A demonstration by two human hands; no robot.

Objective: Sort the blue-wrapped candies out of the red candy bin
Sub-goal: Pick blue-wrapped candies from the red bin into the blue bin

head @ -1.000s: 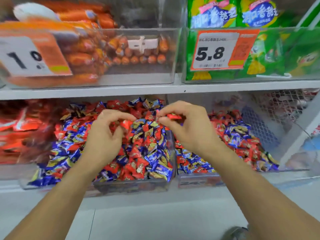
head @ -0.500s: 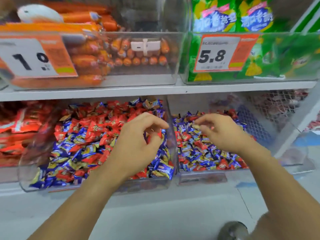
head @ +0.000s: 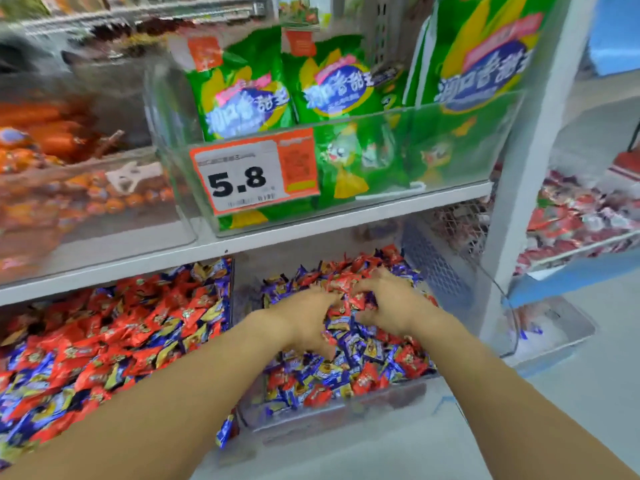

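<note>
Digging into the right bin (head: 408, 393), your left hand (head: 304, 315) and right hand (head: 391, 303) curl their fingers among mixed red candies (head: 346, 284) and blue candies (head: 337, 323); whether either grips one, you cannot tell.

This is a shop. White metal shelves (head: 277, 237) carry clear plastic bins (head: 346, 420) heaped with red and blue wrapped candies (head: 121, 327), and green snack bags (head: 242, 95). An orange-framed price tag reading 5.8 (head: 254, 174) fronts one bin.

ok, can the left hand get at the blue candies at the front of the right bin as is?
Probably yes. The left hand is already inside the open-topped right bin, and the blue candies lie uncovered just in front of it.
</note>
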